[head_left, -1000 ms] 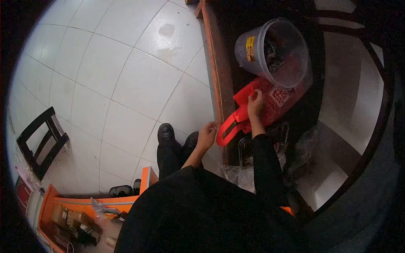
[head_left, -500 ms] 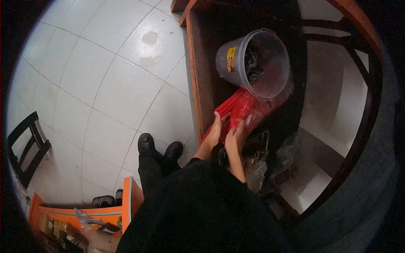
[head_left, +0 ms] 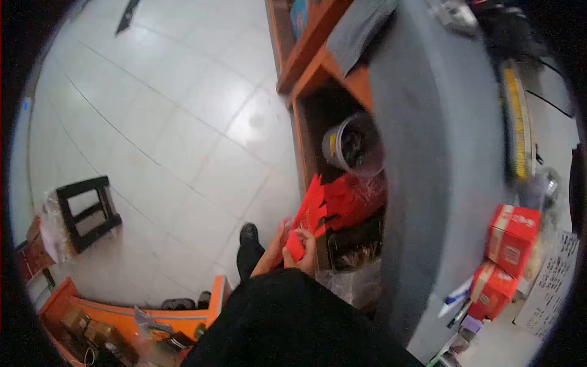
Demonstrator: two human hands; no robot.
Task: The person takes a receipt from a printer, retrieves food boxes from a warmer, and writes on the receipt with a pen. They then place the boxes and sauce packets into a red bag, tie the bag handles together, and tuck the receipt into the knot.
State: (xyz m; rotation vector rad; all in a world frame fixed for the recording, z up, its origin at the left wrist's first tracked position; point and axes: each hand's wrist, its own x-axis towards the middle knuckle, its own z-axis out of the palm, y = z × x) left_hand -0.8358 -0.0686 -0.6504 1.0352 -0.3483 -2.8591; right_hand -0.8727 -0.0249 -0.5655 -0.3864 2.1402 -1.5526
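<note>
In my hands is a bundle of thin red sheets that look like folded plastic bags, with pointed, uneven ends fanned upward. My left hand grips its left side, partly hidden behind the red material. My right hand is closed on a folded red part at the bundle's lower end. Just beyond, more red material lies under clear plastic on the dark shelf. A clear bucket with a yellow label and dark contents leans on its side above it.
A grey counter overhangs the shelf at right, with red boxes and a handwritten sheet beyond. Clear plastic wrapping lies near my right hand. At lower left stand an orange cabinet and a dark chair.
The red bundle has come out from beside the bucket towards my body, held in both hands. My view has swung up and right, bringing the grey counter and red boxes into sight.
</note>
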